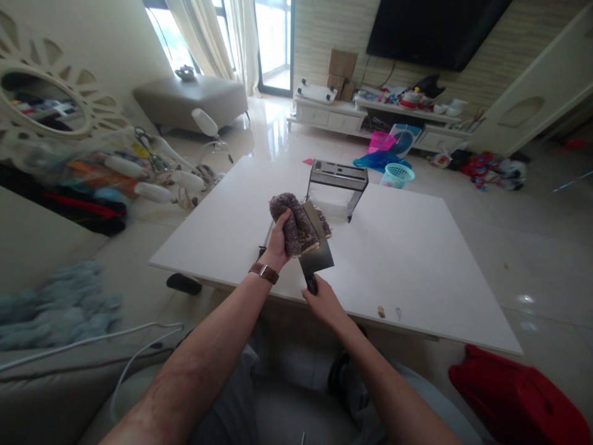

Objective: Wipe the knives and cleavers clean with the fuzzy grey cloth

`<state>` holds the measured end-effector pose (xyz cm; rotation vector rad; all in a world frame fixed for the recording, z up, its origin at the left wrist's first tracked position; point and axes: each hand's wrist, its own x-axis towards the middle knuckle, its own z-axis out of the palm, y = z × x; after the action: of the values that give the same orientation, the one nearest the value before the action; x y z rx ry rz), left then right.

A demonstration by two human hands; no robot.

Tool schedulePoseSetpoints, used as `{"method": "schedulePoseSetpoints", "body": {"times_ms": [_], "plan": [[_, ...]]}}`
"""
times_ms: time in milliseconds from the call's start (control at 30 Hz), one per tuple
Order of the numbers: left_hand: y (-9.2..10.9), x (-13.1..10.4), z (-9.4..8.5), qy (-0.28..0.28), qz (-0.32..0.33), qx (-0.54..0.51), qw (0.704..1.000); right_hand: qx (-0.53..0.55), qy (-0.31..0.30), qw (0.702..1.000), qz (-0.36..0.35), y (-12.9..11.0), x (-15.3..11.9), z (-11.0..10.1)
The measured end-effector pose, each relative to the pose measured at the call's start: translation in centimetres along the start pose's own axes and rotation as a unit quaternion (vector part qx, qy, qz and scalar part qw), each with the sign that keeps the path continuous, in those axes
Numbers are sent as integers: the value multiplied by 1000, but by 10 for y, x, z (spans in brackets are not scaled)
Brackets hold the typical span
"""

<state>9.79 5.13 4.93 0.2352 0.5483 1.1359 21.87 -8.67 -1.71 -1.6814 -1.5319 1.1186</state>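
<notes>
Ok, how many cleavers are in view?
1: the cleaver in the right hand, blade against the cloth in the left hand. Others may be hidden from view.

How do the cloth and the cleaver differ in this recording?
The cloth is soft-looking, fuzzy and brownish; the cleaver has a smooth metal blade and a dark handle. The cloth is bunched and folded, while the cleaver is flat and rigid-looking. The left hand grips the cloth; the right hand holds the cleaver. Both are held above the table.
</notes>
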Motion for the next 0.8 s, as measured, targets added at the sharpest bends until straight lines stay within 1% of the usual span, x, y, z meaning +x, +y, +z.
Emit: {"method": "schedulePoseSetpoints", "body": {"times_ms": [800], "plan": [[0,0,1,8,8,15,1000,5,1,1000,1,-4,-2,-1]]}}
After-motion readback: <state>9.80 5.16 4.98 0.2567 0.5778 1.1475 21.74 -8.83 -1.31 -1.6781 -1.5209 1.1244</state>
